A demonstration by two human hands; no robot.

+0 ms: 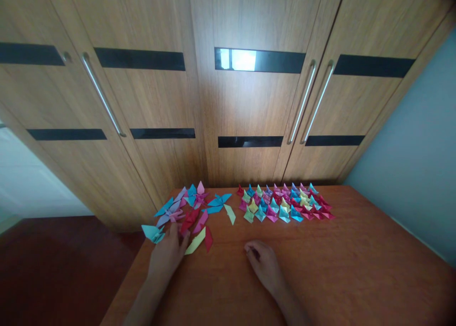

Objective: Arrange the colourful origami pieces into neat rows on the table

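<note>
My left hand point(169, 250) reaches into a loose pile of folded origami pieces on the table's left side. Its fingertips and thumb are apart at the pile's near edge, close to a red origami piece point(190, 219) and a light teal one point(153, 233). A pale yellow folded strip point(195, 241) and a red strip point(208, 239) lie just right of the thumb. My right hand point(262, 265) rests on the table with its fingers curled in toward the thumb; nothing shows in it. Beyond it, small colourful origami figures point(274, 205) stand in close rows.
The brown wooden table point(338, 259) backs against a wardrobe point(245, 105) with long metal handles point(302, 103). A pale blue wall point(409, 164) borders the right side. Past the table's left edge is a dark red floor point(71, 264).
</note>
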